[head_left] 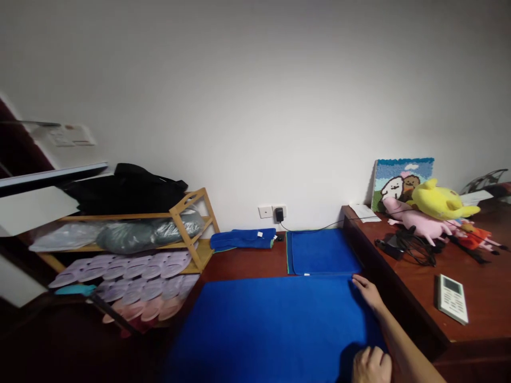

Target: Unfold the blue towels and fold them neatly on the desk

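A large blue cloth lies spread over the dark red wooden surface in the lower middle. At its far right corner, my right hand pinches the edge between closed fingertips. Lower down, near the bottom of the view, my left hand is curled over the right edge of the same cloth, knuckles up, beside my right forearm. A folded blue cloth lies flat just beyond the large one. Farther left, a rolled blue cloth rests near the wall.
On the right, a raised wooden top holds plush toys, black cables, a white remote and a picture. A slipper rack stands left. A black plug sits in the wall socket.
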The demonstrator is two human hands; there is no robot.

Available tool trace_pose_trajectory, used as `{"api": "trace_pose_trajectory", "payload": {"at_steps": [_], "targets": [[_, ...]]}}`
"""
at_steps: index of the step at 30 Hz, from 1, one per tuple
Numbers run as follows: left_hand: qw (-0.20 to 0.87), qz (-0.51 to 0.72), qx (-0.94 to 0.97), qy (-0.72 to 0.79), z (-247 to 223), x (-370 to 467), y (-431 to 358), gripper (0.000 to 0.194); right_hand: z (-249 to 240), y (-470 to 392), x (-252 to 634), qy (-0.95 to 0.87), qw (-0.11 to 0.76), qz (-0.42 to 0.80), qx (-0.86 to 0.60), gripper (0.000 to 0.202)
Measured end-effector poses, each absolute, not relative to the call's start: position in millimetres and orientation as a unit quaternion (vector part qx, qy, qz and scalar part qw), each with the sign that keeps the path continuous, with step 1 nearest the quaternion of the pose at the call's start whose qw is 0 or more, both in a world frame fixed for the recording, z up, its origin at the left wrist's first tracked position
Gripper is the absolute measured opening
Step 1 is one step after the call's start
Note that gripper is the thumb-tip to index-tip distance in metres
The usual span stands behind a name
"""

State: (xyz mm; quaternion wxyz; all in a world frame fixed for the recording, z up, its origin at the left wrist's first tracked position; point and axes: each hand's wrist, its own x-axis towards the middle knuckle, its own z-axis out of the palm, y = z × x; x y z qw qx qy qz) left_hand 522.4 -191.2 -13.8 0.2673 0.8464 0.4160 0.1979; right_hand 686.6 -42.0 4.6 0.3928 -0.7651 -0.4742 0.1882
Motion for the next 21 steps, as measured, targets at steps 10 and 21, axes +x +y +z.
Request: {"api": "trace_pose_trajectory", "payload": {"at_steps": [10, 21], "targets": [[0.412, 0.406, 0.665, 0.472, 104, 321, -158, 0.023, 107, 41, 557, -0.528, 0.439, 0.242, -0.685, 0.053], [0.436, 0.557, 0.394, 0.587, 80, 10, -142, 0.063, 148, 135, 198, -0.763, 0.279, 0.297, -0.502, 0.024]]}}
